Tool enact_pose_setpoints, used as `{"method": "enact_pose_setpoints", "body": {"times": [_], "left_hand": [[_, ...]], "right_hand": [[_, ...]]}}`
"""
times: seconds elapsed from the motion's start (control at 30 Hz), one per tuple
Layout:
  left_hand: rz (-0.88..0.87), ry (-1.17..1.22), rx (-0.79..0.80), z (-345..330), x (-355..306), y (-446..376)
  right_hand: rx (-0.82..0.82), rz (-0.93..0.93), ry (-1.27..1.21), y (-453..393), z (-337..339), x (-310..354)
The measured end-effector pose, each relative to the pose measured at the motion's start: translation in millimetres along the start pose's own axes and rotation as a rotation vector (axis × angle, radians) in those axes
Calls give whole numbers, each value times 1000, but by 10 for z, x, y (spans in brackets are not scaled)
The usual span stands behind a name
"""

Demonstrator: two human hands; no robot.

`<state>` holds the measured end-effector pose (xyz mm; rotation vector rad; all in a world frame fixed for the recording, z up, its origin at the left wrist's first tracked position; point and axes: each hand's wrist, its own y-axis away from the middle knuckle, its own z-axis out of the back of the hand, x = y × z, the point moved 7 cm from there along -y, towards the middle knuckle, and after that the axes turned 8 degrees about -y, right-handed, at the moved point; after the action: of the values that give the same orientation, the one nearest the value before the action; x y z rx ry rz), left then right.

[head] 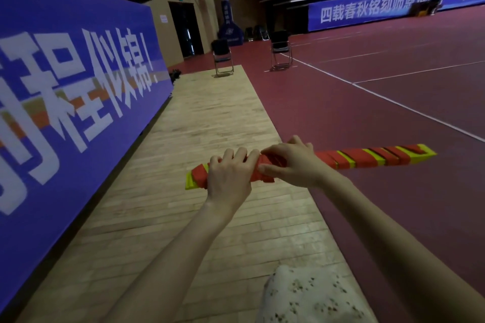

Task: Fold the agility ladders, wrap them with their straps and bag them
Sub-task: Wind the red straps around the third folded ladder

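Observation:
A folded agility ladder (372,158), a long bundle of yellow rungs bound in red strap, is held level above the floor in front of me. My left hand (228,174) grips the bundle near its left end, fingers curled over the top. My right hand (291,164) is just right of it at the middle, pinching the red strap (265,178) against the rungs. The ladder's left tip (190,182) sticks out yellow past my left hand. No bag is in view.
A tall blue banner wall (65,113) runs along the left. Below me a light wooden strip (210,118) borders a dark red court (380,102) with white lines. Two folding chairs (222,56) (280,48) stand far ahead. A pale speckled garment (309,296) covers my lap.

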<state>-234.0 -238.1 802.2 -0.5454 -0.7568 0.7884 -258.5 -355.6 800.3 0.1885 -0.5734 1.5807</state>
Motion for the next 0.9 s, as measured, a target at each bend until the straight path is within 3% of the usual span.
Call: {"method": "enact_pose_setpoints", "body": {"times": [0.23, 0.37, 0.53, 0.63, 0.73, 0.9], "left_hand": [[-85, -141, -235, 148, -20, -44], [-170, -237, -374, 184, -32, -8], [-181, -179, -438, 229, 47, -15], [-107, -127, -399, 248, 219, -59], [40, 2, -189, 194, 442, -65], [290, 497, -109, 285, 577, -25]], "right_hand": [[169, 12, 13, -189, 38, 98], [452, -48, -243, -284, -33, 52], [549, -69, -505, -298, -127, 83], [428, 7, -594, -355, -147, 195], [272, 113, -640, -435, -131, 392], [-100, 198, -793, -609, 124, 614]]}}
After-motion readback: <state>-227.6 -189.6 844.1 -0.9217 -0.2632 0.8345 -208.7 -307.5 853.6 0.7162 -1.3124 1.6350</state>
